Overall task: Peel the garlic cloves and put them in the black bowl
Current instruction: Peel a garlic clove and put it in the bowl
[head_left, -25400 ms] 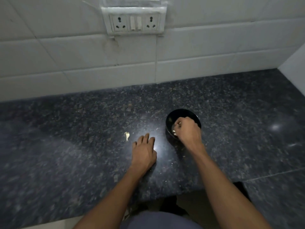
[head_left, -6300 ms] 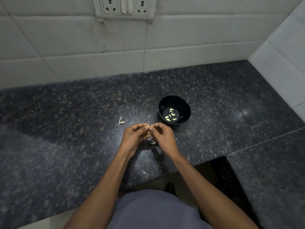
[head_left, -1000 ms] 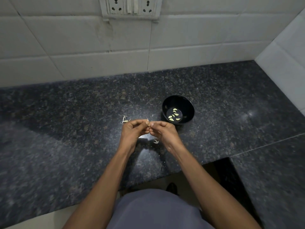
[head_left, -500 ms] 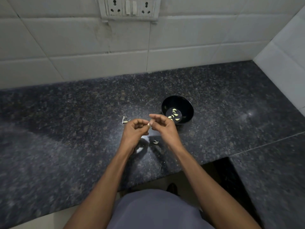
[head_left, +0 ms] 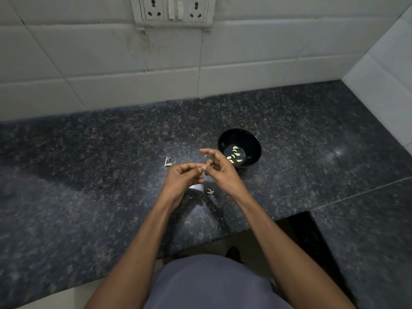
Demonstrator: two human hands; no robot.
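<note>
Since half a second ago the right hand (head_left: 219,172) has opened, fingers spread; left hand (head_left: 182,178) pinches the clove (head_left: 203,168); strip remaining skin, then drop it into the bowl (head_left: 253,140).

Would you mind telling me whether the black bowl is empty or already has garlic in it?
Not empty: the round black bowl stands upright on the dark granite counter with several pale peeled garlic cloves on its bottom.

Black bowl (head_left: 254,141) upright on counter, pale peeled garlic cloves (head_left: 234,155) lying loose at its bottom
</note>
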